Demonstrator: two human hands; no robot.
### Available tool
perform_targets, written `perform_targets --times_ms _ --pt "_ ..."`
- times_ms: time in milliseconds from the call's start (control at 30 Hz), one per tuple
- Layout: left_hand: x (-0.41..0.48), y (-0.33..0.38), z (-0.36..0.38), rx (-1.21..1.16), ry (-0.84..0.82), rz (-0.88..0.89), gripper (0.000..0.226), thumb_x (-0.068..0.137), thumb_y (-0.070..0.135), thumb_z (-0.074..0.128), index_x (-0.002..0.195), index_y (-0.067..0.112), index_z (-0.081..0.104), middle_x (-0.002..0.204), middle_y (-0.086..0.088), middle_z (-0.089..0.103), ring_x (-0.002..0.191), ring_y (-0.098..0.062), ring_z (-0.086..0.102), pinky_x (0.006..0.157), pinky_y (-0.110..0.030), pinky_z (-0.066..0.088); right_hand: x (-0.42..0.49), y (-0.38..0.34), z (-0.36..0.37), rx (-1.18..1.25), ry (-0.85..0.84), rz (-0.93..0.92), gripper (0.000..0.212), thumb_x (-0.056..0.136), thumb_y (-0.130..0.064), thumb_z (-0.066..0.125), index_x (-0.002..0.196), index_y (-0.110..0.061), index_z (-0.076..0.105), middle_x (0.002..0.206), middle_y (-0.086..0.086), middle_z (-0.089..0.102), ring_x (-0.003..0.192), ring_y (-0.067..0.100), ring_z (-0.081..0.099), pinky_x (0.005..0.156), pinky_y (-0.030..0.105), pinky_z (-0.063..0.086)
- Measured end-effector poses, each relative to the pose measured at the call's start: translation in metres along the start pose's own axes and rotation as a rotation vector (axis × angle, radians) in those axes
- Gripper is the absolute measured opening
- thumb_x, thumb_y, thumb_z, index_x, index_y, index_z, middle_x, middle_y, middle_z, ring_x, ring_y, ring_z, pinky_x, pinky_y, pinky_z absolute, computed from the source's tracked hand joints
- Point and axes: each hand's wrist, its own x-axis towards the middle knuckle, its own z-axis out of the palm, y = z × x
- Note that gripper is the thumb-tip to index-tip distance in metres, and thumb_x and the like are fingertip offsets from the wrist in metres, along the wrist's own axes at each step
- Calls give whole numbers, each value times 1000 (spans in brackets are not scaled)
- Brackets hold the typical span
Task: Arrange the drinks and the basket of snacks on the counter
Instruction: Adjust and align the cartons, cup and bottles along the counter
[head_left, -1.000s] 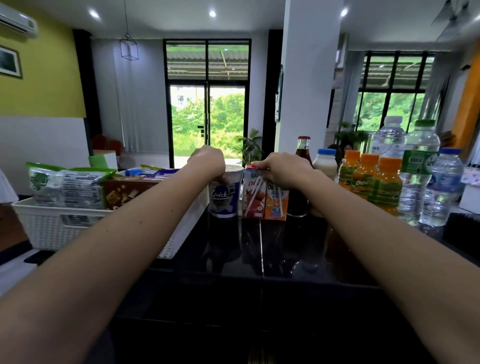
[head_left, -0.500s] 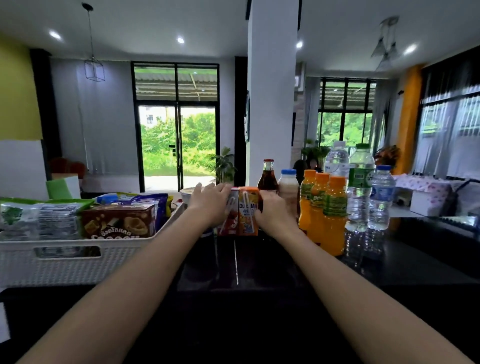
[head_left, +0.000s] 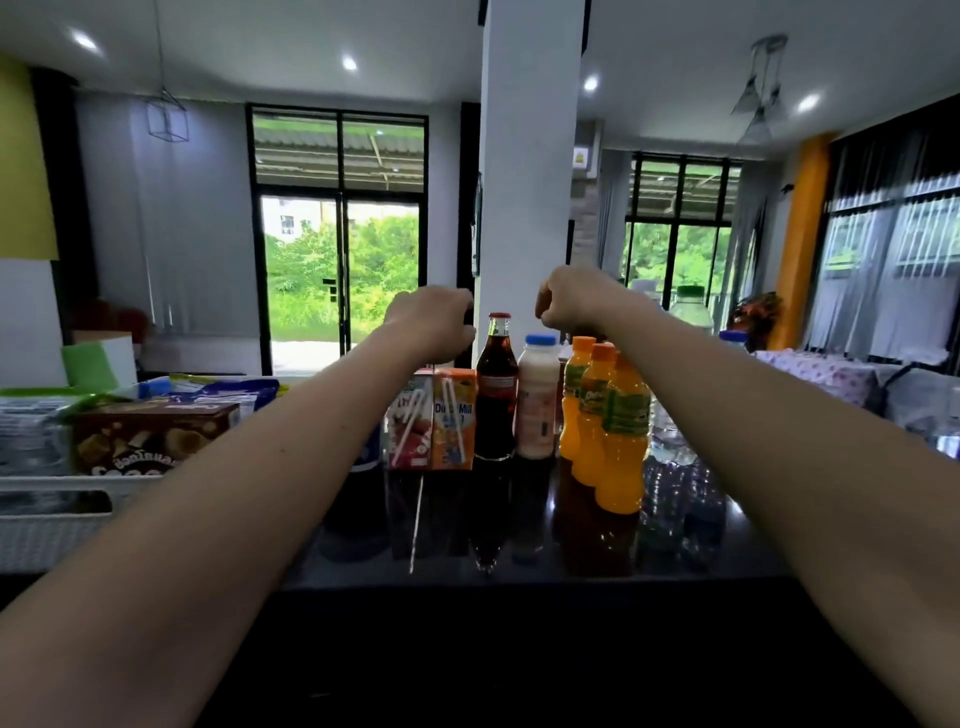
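While our left hand and right hand hover curled and empty, we judge the cartons and bottles beneath them, and the basket leftward, nearly arranged.

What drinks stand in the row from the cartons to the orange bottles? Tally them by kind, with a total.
Juice cartons: 2
Cola bottle: 1
White milk bottle: 1
Orange juice bottles: 3
Total: 7
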Motion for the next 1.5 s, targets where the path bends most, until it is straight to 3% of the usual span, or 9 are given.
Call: perform_targets --times_ms 267,467,667,767,933,1033,1200,1333,1500 --pt "47 31 17 -335 -110 -61 47 100 28 41 144 15 35 142 -15 45 127 -31 46 99 -36 39 20 25 7 -73 -185 -66 42 91 -22 61 132 -15 55 125 7 61 110 23 56 83 28 43" --pt "61 36 23 -397 -185 -13 37 101 14 37 135 6 50 141 -11 49 129 -26 45 103 -31 35 37 25 24 -139 -299 -132 56 95 -28 55 147 -20 35 144 6 46 128 26 46 98 34 39" --pt "62 28 31 -383 -112 13 31 99 12 45 123 2 61 126 -12 61 116 -25 56 95 -31 42 40 25 35 -103 -301 -211 45 96 -28 54 140 -21 47 138 5 53 122 25 49 95 32 38" --pt "64 25 36 -391 -83 3 26 98 16 48 107 1 68 105 -12 66 98 -22 59 86 -32 45 44 30 34 -49 -293 -208 44 92 -29 60 134 -19 53 134 7 56 121 27 51 97 37 40" --pt "63 30 36 -396 -54 -33 33 97 21 50 120 1 64 120 -13 66 106 -25 61 87 -32 46 45 30 32 -6 -304 -209 42 90 -27 63 131 -18 57 131 6 59 118 25 54 95 37 43" --pt "61 31 36 -443 -56 -50 31 98 18 49 119 1 64 118 -14 66 95 -20 61 81 -30 48 46 30 30 -3 -329 -213 42 90 -26 63 131 -18 57 127 6 63 114 23 58 91 34 44" --pt "60 33 33 -490 -73 -59 31 97 18 51 119 0 64 116 -16 66 105 -27 62 83 -30 48 42 33 24 51 -378 -213 41 90 -21 62 131 -15 56 128 9 61 115 24 59 90 32 45" --pt "59 35 32 -446 -87 -73 37 97 27 51 116 -1 65 109 -16 68 92 -22 61 74 -30 45 38 35 25 35 -354 -199 41 91 -23 61 131 -18 56 132 7 58 119 26 55 97 38 43" --pt "64 39 36 -350 -94 -126 38 96 33 51 113 1 64 111 -15 66 96 -25 61 77 -33 47 35 36 29 -16 -280 -195 43 89 -33 62 130 -21 57 130 6 59 115 27 55 90 36 44"
